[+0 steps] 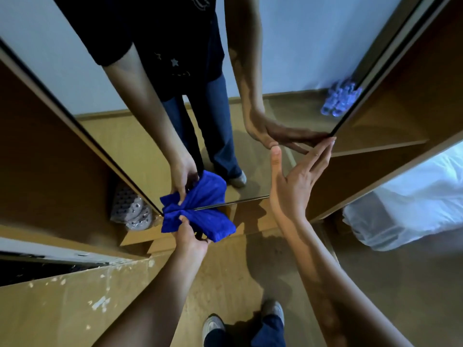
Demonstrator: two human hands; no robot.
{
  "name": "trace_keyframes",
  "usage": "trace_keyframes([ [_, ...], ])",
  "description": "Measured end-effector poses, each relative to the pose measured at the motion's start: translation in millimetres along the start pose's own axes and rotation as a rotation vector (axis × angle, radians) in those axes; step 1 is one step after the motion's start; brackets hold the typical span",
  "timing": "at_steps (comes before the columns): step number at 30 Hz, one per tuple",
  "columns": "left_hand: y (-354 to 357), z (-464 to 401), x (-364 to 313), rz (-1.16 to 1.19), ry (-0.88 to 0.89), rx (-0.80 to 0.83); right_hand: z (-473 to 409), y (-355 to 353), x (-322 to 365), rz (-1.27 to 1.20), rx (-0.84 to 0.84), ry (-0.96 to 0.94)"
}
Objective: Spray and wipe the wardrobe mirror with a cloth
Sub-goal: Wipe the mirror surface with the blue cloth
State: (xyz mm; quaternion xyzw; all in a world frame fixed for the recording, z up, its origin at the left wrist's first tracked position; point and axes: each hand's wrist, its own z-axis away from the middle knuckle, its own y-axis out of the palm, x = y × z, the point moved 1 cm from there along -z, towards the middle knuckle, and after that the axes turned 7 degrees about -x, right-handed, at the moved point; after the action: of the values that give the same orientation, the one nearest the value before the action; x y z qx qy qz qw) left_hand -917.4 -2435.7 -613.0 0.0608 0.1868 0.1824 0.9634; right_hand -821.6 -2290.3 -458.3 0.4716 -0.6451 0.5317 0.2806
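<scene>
Nearest, two grey shoes (213,326) stand on the wooden floor (225,284) before the wardrobe mirror (288,71). The left hand (190,236) grips a bunched blue cloth (215,224) against the mirror's lower left corner. The right hand (295,181) is spread, thumb tip and fingertips (330,141) touching the mirror near its right edge. Right of the mirror lies white bedding (406,209).
</scene>
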Motion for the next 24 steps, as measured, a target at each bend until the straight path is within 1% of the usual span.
trace_keyframes([
  [5,-6.3,6.3,-3.6,0.013,0.019,0.006,0.2,0.6,-3.0,-0.013,0.006,-0.014],
  [10,-22.5,6.5,-17.8,-0.026,0.135,-0.050,1.2,-0.6,-0.7,-0.021,0.013,-0.021],
  [13,-33.0,8.9,-26.8,-0.089,0.276,-0.075,1.7,-0.3,-0.1,-0.027,0.016,-0.020],
  [16,-39.6,12.9,-39.8,-0.148,0.456,-0.055,2.7,1.4,0.2,-0.031,0.011,-0.008],
  [19,-38.7,23.6,-56.8,-0.174,0.583,-0.040,3.4,4.1,-1.1,-0.053,-0.008,-0.004],
  [24,-29.9,77.5,-76.1,-0.132,0.835,0.162,3.0,6.6,-0.5,-0.065,-0.027,0.000],
])
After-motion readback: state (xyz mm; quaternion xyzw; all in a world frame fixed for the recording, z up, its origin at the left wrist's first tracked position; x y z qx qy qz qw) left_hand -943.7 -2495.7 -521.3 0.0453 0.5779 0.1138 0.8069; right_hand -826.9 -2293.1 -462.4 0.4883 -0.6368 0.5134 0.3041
